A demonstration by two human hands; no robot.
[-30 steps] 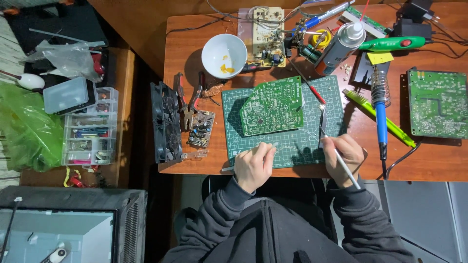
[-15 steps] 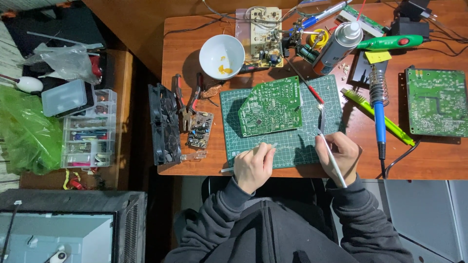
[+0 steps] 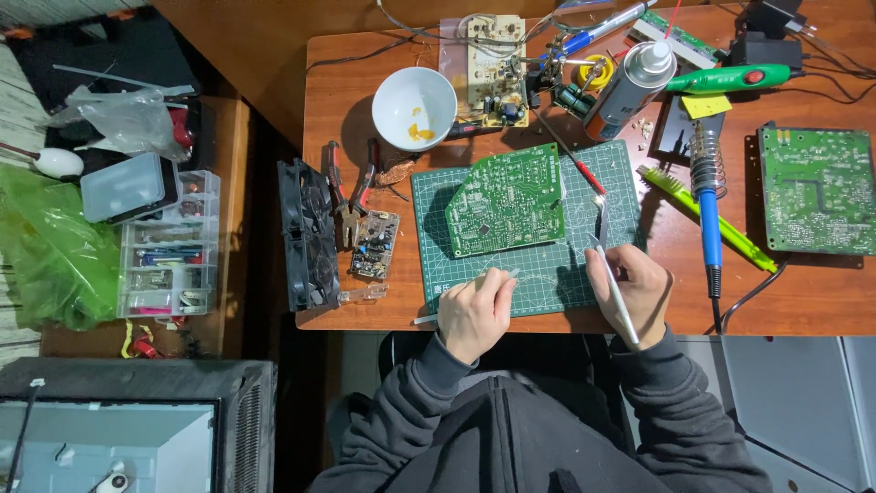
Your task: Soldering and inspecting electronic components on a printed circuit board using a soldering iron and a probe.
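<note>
A green circuit board (image 3: pixel 506 198) lies on a green cutting mat (image 3: pixel 529 274) in the middle of the wooden desk (image 3: pixel 347 100). My left hand (image 3: pixel 474 315) rests at the mat's near edge, closed on a thin white stick that runs from the desk edge toward the board. My right hand (image 3: pixel 630 292) sits at the mat's right edge and grips a slim metal tool (image 3: pixel 613 274) whose tip points up toward the board's right corner. Neither hand touches the board.
Soldering iron (image 3: pixel 709 205), green brush (image 3: pixel 703 217), second green board (image 3: pixel 815 190), spray can (image 3: pixel 630 87) on the right. White bowl (image 3: pixel 414 108), pale board (image 3: pixel 493 68), pliers (image 3: pixel 351 187), small board (image 3: pixel 375 245), black fan (image 3: pixel 306 233) on the left. Parts organiser (image 3: pixel 169 246) on a side stand.
My right hand shifted slightly up and left with the metal tool, its tip now nearer the board's corner. My left hand stayed nearly still.
</note>
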